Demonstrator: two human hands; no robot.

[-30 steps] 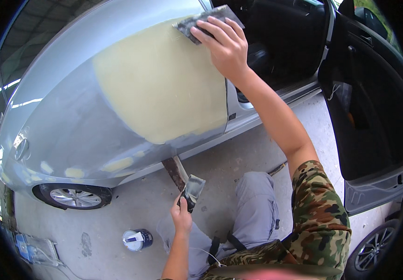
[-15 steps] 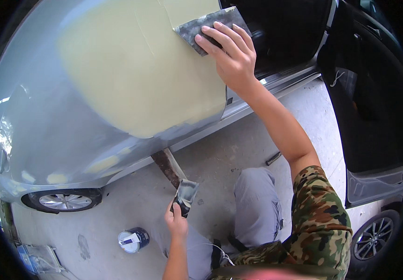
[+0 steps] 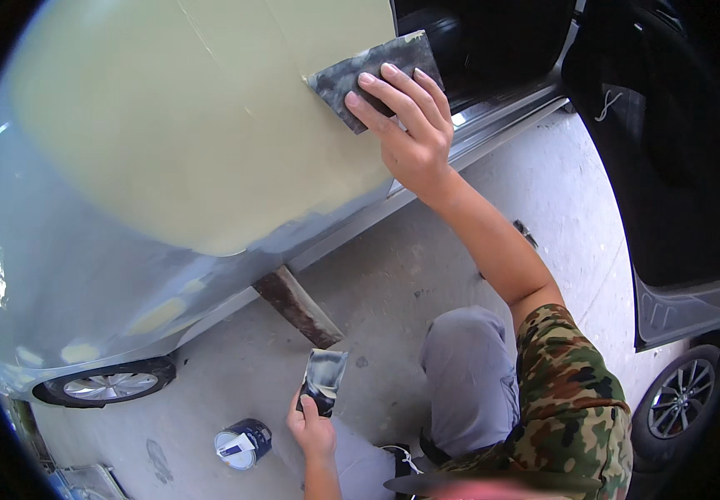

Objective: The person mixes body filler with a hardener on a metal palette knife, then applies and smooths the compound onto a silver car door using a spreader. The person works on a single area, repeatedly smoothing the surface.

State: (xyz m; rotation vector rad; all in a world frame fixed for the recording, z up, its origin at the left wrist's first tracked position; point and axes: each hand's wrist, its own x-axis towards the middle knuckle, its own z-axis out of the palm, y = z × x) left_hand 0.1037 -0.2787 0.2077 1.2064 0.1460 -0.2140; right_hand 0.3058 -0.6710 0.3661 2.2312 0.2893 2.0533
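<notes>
My right hand [image 3: 416, 137] holds a dark, smudged flat filler spreader [image 3: 341, 87] with its fingers spread over the face. The spreader lies against the pale yellow filler [image 3: 185, 142] on the car's side, at the edge beside the dark door opening. Thin ridge lines run across the filler up and left of it. Low in front of my body, my left hand [image 3: 314, 435] grips a smaller spreader [image 3: 325, 377], thumb on its dark lower part. Its upper face carries pale smears. The grey car body [image 3: 60, 242] surrounds the yellow area.
A can [image 3: 243, 443] with a pale lid stands on the concrete floor left of my left hand. A worn board [image 3: 297, 308] sticks out from under the sill. The open car door [image 3: 660, 167] hangs at right, a loose wheel [image 3: 677, 400] below it.
My right hand and its spreader have moved lower on the panel, toward the sill. My left hand has drawn away from the board with the smaller spreader. The view has shifted.
</notes>
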